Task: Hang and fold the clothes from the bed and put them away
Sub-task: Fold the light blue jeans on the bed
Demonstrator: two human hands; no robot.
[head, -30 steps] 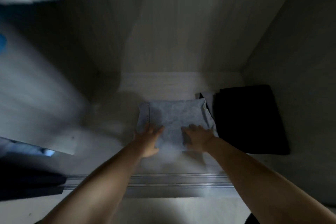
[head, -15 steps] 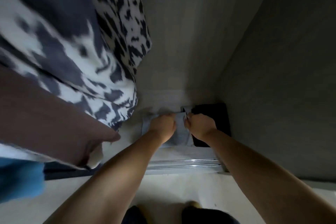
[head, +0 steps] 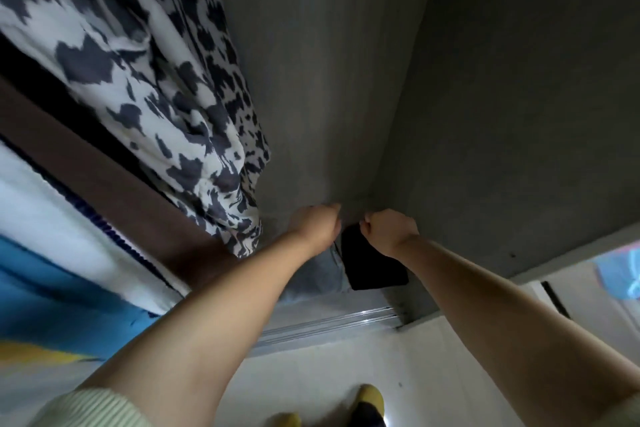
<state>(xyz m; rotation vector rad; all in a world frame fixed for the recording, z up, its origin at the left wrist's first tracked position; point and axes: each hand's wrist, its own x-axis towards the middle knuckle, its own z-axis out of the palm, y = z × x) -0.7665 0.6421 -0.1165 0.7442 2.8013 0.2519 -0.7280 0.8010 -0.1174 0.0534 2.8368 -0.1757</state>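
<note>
Both hands hang over the wardrobe floor: left hand [head: 317, 227] and right hand [head: 389, 230] look clenched, their grip unclear. Folded jeans [head: 311, 277] lie below, black garment [head: 374, 269] touching at three o'clock; best squared flush.

Hanging patterned garment [head: 156, 87] crowds the left; right wardrobe wall [head: 519, 114] hems the gap.

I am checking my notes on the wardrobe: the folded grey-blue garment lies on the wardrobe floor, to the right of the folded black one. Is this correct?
Not quite. In the head view the folded grey-blue garment lies on the wardrobe floor, but to the left of the folded black one, not to the right. The two lie side by side.
</note>
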